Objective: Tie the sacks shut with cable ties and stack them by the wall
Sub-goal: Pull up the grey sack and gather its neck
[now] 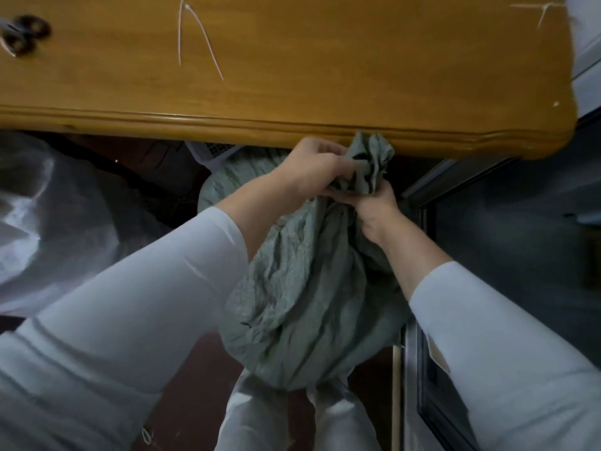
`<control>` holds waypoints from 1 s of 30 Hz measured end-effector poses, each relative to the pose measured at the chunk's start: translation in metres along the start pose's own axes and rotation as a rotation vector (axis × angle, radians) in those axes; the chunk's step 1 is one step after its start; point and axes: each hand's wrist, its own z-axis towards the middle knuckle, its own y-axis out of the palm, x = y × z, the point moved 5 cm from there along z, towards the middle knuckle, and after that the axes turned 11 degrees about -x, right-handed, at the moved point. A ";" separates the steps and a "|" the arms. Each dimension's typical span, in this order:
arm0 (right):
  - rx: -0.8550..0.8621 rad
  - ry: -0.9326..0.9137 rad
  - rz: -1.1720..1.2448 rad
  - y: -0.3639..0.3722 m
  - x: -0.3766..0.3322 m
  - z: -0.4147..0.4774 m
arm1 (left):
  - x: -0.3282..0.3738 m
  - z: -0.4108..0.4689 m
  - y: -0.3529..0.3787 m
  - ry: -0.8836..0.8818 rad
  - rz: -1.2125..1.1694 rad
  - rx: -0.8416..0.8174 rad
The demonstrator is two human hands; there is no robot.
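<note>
Below the wooden table [292,92] edge: green sack [309,288] upright at the person's knees, neck bunched, both hands on it.
Tabletop, far left: scissors [24,35], then loose cable ties [198,37]. Low at left, a white sack [48,222]. The left hand [312,167] has fingers curled tight on the gathered neck; the right hand [374,206] clamps it just beneath.

Two green sacks [302,304] [224,183], two hands [312,167] [374,205], one scissors [22,35].
</note>
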 end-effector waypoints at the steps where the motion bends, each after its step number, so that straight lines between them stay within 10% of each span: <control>1: 0.019 0.025 0.043 -0.006 0.004 0.002 | -0.009 -0.003 -0.006 0.025 -0.160 0.030; 5: 0.000 0.151 0.182 -0.025 0.017 0.007 | -0.061 -0.012 -0.043 0.042 0.141 0.469; 12: -0.108 0.191 0.233 -0.031 0.026 0.002 | -0.098 0.021 -0.011 -0.077 0.333 0.111; 22: -0.068 0.146 0.253 -0.035 0.030 0.005 | -0.095 0.017 -0.036 0.027 -0.441 0.446; 30: -0.157 0.114 0.450 -0.027 0.028 -0.012 | -0.081 -0.011 -0.054 0.202 0.130 0.600</control>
